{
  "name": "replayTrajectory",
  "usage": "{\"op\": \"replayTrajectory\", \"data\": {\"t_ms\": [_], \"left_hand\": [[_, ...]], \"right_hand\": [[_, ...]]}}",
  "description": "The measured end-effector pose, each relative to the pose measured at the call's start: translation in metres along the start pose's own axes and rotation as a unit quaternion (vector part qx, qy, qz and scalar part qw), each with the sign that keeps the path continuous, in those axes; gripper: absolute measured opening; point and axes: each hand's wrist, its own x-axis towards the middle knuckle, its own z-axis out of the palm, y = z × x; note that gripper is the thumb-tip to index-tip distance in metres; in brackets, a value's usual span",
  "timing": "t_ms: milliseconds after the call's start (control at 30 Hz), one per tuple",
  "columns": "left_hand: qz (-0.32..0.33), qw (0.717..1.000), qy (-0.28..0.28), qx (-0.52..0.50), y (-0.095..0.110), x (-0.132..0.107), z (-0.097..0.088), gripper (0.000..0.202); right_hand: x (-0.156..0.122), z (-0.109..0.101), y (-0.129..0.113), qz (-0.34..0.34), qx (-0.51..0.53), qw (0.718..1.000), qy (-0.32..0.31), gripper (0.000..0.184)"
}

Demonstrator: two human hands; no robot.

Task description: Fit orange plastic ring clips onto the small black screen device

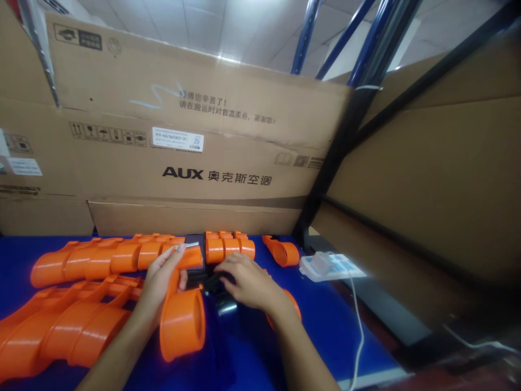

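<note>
My left hand (160, 274) is wrapped around an orange plastic tape dispenser (183, 323), its round hub hanging low and a silvery toothed blade (192, 245) at its upper end. Close to its right, my right hand (244, 279) has curled fingers on a small black part (214, 281); its exact shape is hard to make out. Below these fingers is a shiny dark cylindrical piece (226, 304). Behind the hands stands a black box (195, 276), partly hidden by the held dispenser.
Rows of orange dispensers (87, 260) lie left and behind on the blue table (260, 358). Another orange dispenser (285, 253) lies at the back right, near a white power strip (331, 266) with a cable. Cardboard (228, 146) and a dark metal post (325, 176) bound the table.
</note>
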Motion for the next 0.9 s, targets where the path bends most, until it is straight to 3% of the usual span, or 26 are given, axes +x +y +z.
{"op": "replayTrajectory", "data": {"t_ms": [167, 300, 433, 600, 900], "left_hand": [[0.013, 1.000, -0.001, 0.021, 0.001, -0.004, 0.002, 0.041], [0.015, 0.999, -0.014, 0.030, -0.003, -0.003, 0.003, 0.039], [-0.003, 0.997, -0.064, 0.052, -0.009, 0.001, 0.005, 0.044], [0.002, 0.991, -0.111, 0.070, -0.016, 0.004, 0.004, 0.052], [0.027, 0.995, -0.080, 0.062, -0.021, 0.004, 0.003, 0.040]], "right_hand": [[0.001, 0.003, -0.001, 0.007, 0.008, 1.000, 0.007, 0.028], [0.002, -0.005, -0.007, 0.030, 0.052, 0.996, 0.072, 0.018], [0.007, -0.003, -0.019, 0.053, 0.171, 0.969, 0.170, 0.020], [0.016, 0.011, -0.028, 0.083, 0.266, 0.939, 0.202, 0.015], [0.017, 0.013, -0.033, 0.117, 0.308, 0.908, 0.258, 0.015]]}}
